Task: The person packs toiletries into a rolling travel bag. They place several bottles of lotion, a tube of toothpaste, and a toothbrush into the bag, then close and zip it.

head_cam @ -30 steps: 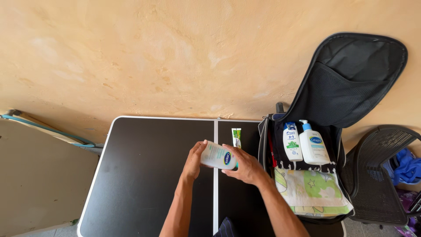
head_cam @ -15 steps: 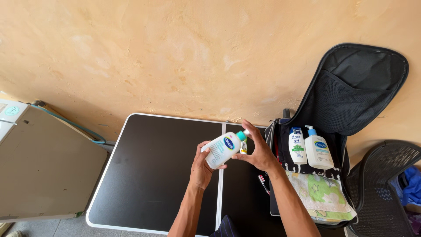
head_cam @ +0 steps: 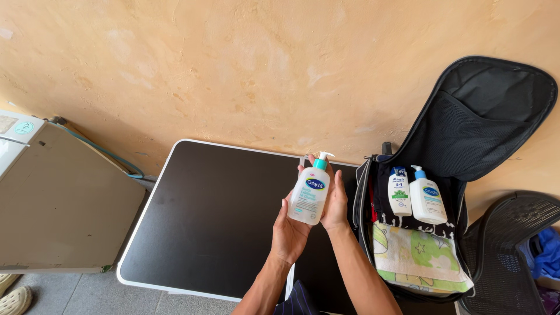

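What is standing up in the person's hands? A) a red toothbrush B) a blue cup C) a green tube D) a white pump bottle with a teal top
D: the white plastic pump bottle with a teal top is upright between the left hand and the right hand, above the black folding table.

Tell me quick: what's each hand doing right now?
Left hand: cupped under the white pump bottle, holding its base.
Right hand: closed on the same pump bottle, steadying its side.
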